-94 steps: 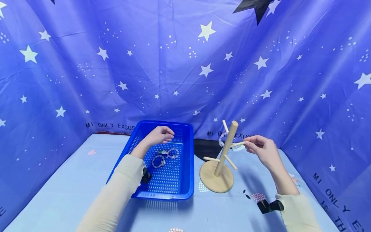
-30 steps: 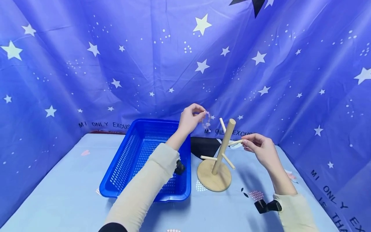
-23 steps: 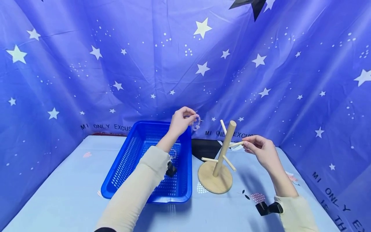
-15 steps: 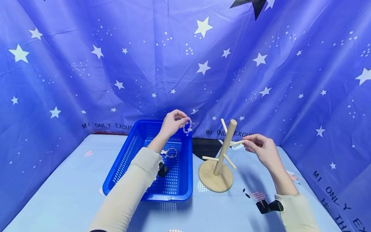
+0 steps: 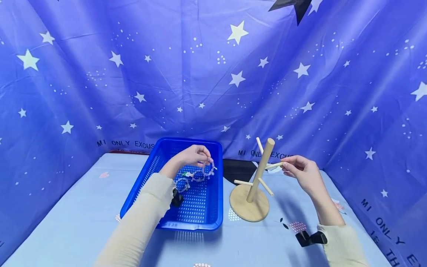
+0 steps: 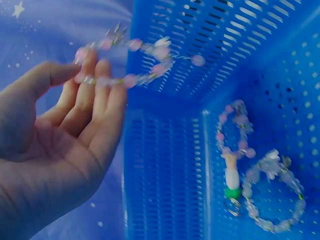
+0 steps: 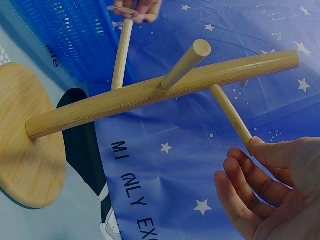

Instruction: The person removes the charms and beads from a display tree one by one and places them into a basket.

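My left hand (image 5: 193,155) pinches a pink and clear beaded bracelet (image 6: 129,81) between thumb and fingertips, above the inside of a blue plastic basket (image 5: 217,218). Lower in the basket, the left wrist view shows a pale beaded bracelet (image 6: 274,226) and a pinker one (image 6: 220,136). Touching them is a small white and green charm (image 6: 232,178) with a metal ring. My right hand (image 5: 301,171) pinches the tip of one peg (image 7: 231,114) on a wooden stand (image 5: 261,168). The stand is upright on its round base; no bracelet shows on its pegs.
The basket and stand are side by side on a light blue patterned cloth (image 5: 76,207). A blue curtain (image 5: 186,74) with stars hangs behind and at both sides. Black wrist mounts (image 5: 310,238) sit at my cuffs.
The bracelet that hung on the stand's upper left peg is now in my left hand, which has carried it leftward and down over the basket. My right hand has kept hold of the peg.
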Tool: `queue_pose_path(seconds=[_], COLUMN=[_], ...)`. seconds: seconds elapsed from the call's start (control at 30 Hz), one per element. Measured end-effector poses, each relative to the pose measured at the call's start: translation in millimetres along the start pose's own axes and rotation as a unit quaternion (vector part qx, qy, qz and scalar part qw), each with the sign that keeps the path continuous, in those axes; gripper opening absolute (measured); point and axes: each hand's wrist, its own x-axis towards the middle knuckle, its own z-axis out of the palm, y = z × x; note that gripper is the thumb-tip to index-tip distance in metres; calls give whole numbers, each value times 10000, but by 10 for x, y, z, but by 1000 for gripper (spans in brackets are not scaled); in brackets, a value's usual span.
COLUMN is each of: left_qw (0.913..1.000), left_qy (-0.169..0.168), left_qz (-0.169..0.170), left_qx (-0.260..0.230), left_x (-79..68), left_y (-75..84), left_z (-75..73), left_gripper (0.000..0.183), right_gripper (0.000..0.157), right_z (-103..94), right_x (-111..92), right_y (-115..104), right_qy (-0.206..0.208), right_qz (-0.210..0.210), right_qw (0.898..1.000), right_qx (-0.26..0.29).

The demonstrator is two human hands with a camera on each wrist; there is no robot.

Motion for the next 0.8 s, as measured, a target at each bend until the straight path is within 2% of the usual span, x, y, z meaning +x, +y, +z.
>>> queue_pose_path(seconds=[0.17, 0.33, 0.47, 0.57, 0.67, 0.8], left_qw=[9944, 9845, 9747, 9690, 9669, 9682], left_qy=[-938, -1292, -1336, -1290, -1188, -921], left_qz=[-475, -1142, -1656, -1865, -1843, -1518], left_qx=[62, 310, 679, 980, 1309, 1763], left_x=[-44, -65, -90, -116, -156, -218], left_y=[-120, -233, -290, -311, -299, -243], left_z=[1, 74, 135, 152, 142, 84], left_gripper=[13, 14, 12, 12, 16, 18], right_gripper=[33, 33, 34, 35, 35, 34], right_z=[-14, -19, -7, 6, 4, -35], right_x=[0, -35, -48, -54, -66, -87], right_y=[5, 0, 16, 31, 46, 69], right_qy=[7, -17, -19, -38, -48, -159], right_qz=[-37, 42, 49, 27, -16, -145], right_qw=[10000, 10000, 10000, 10000, 10000, 9995], right_qx=[18, -27, -17, 24, -43, -220])
